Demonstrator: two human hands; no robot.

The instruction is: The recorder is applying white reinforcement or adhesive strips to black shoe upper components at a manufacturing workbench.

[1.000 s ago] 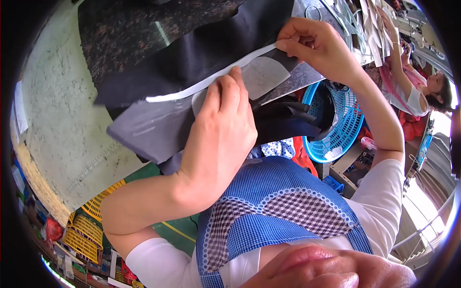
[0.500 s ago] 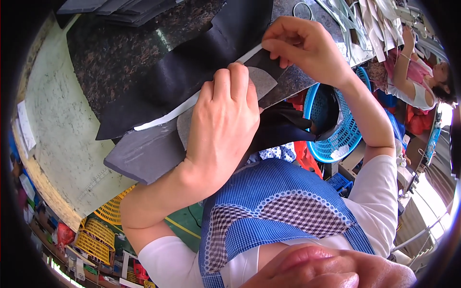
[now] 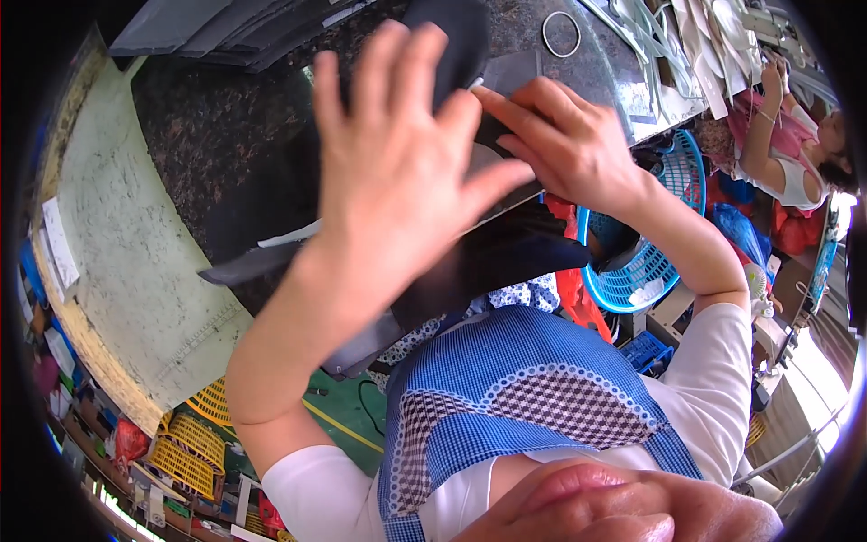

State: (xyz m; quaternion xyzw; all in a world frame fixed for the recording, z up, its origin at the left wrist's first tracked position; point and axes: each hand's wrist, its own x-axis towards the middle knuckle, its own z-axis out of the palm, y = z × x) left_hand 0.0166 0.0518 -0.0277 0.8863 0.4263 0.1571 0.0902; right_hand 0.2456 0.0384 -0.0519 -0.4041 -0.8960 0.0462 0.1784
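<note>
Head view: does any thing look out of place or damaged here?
Nothing stands out as damaged or spilled. The left hand is raised with fingers spread, the right hand presses the dark sheet on the speckled table, and that sheet overhangs the table edge.

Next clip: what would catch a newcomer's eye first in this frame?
The left hand fills the centre, fingers spread wide over a dark flat sheet on the speckled dark worktop. Just right of it, the right hand pinches that sheet's edge. At lower right a blue plastic basket sits beside the person's blue checked apron.
</note>
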